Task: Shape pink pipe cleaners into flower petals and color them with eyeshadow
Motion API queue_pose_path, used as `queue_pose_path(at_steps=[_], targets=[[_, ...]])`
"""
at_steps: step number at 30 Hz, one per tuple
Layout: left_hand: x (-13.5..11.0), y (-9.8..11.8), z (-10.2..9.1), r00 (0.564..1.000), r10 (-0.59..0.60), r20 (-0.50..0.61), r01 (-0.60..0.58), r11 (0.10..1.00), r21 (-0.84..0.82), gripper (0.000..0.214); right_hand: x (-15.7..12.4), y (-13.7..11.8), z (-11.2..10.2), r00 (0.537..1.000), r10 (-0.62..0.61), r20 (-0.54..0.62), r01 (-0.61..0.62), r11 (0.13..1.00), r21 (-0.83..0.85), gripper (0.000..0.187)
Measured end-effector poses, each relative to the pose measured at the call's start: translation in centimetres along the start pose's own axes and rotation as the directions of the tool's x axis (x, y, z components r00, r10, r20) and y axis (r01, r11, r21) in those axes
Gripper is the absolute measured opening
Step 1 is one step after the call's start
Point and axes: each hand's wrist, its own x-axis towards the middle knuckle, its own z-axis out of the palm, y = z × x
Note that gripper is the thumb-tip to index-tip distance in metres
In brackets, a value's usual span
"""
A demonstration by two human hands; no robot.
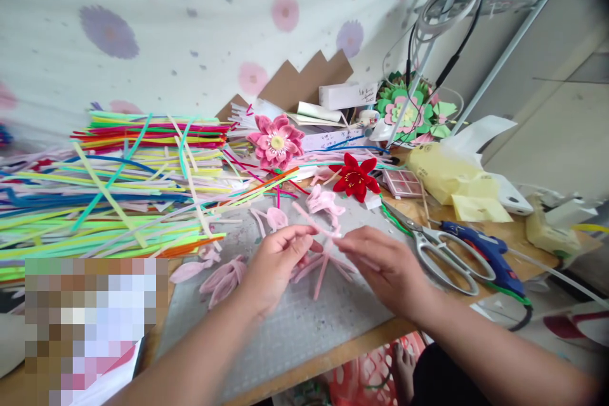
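Observation:
My left hand and my right hand meet over a grey cutting mat. Both pinch a pale pink pipe cleaner that runs between their fingertips. Below them a bundle of bent pink pipe cleaners fans out on the mat. More pink petal loops lie to the left of my left hand, and a small pink petal shape lies just beyond the hands.
A big heap of coloured pipe cleaners fills the left. A pink flower and a red flower stand behind. Scissors and a blue glue gun lie to the right, near yellow bags.

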Motion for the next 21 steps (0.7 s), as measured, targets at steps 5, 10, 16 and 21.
queue_pose_path(at_steps=[5, 10, 16, 21], targets=[[0.6, 0.0, -0.3, 0.992, -0.032, -0.122, -0.004, 0.958, -0.285, 0.013, 0.1, -0.7, 0.7, 0.973, -0.062, 0.223, 0.024, 0.985, 0.169, 0.033], [0.4, 0.0, -0.2, 0.99, 0.071, -0.119, -0.087, 0.987, -0.133, 0.008, 0.3, -0.7, -0.1, 0.978, 0.036, 0.204, -0.099, 0.945, 0.311, 0.021], [-0.7, 0.0, 0.8, 0.996, 0.036, 0.077, -0.042, 0.996, 0.078, 0.009, 0.5, -0.8, 0.0, 0.983, 0.117, 0.14, -0.135, 0.982, 0.131, 0.018], [-0.7, 0.0, 0.8, 0.998, -0.015, 0.064, 0.005, 0.988, 0.155, 0.011, 0.5, -0.8, 0.5, 0.967, 0.187, 0.173, -0.175, 0.981, -0.079, 0.022]])
